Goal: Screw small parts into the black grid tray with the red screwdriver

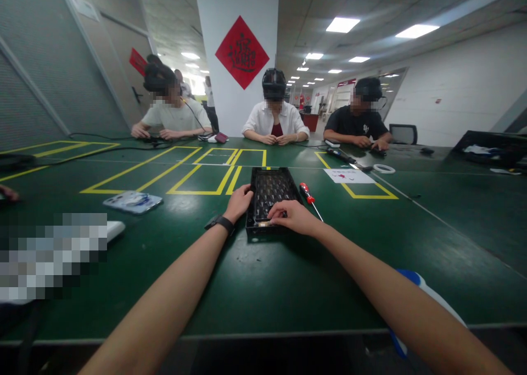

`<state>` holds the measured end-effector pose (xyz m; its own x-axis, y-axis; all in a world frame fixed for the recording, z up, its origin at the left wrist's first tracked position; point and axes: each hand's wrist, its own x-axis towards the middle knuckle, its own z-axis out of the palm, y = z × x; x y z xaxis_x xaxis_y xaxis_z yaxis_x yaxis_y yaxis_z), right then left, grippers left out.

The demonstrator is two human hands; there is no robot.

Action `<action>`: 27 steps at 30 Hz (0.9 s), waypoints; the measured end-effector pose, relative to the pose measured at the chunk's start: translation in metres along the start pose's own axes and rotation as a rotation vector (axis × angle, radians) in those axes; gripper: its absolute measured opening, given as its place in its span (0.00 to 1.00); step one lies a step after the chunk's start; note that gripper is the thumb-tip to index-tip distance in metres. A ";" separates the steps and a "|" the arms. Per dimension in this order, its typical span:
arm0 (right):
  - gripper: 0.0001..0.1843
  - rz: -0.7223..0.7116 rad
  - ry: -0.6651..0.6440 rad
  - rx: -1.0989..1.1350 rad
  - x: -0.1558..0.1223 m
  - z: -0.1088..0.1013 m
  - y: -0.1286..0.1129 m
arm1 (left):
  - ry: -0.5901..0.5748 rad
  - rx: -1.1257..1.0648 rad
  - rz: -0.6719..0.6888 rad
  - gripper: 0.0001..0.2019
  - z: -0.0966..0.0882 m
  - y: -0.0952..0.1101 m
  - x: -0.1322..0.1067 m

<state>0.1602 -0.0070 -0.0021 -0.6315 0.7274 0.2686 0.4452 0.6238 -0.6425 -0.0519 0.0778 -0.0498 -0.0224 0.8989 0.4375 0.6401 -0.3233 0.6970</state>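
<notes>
A black rectangular case (269,187) with rows of small round shapes inside lies on the green table in front of me. My left hand (239,202) grips its left wall, with some fingers hidden behind the edge. Over the near end of the case, my right hand (293,217) has thumb and fingers pinched together. What they hold, if anything, is too small to make out. Just under these fingertips, a small pale gold strip (262,223) shows in the case. A red-handled screwdriver (307,193) rests right of the case.
A phone (133,201) lies at left, near a blurred-out white object (114,229). Right of the screwdriver are a printed paper (349,176) and a tape roll (383,168). Yellow tape lines (197,192) mark the table (230,292). Several people sit across from me.
</notes>
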 end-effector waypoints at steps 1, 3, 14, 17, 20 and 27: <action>0.12 0.000 0.003 0.004 0.000 0.000 0.000 | -0.008 0.003 -0.003 0.21 0.000 0.001 0.000; 0.13 0.001 0.012 0.015 0.000 0.000 0.000 | -0.022 0.008 -0.013 0.22 0.000 0.001 0.000; 0.13 0.006 0.013 0.042 0.000 0.000 0.000 | -0.033 -0.007 -0.028 0.23 0.000 0.001 0.001; 0.13 0.008 0.012 0.020 0.001 0.000 0.001 | -0.025 -0.002 -0.025 0.22 0.000 0.001 0.001; 0.13 0.004 0.028 0.019 0.001 0.000 0.000 | -0.025 -0.012 -0.020 0.22 0.000 0.001 0.001; 0.12 -0.002 0.014 -0.003 0.000 0.000 0.001 | -0.033 -0.015 -0.037 0.22 -0.001 0.003 0.000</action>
<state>0.1605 -0.0064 -0.0031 -0.6234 0.7302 0.2798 0.4460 0.6259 -0.6397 -0.0509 0.0767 -0.0475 -0.0202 0.9197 0.3922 0.6280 -0.2936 0.7208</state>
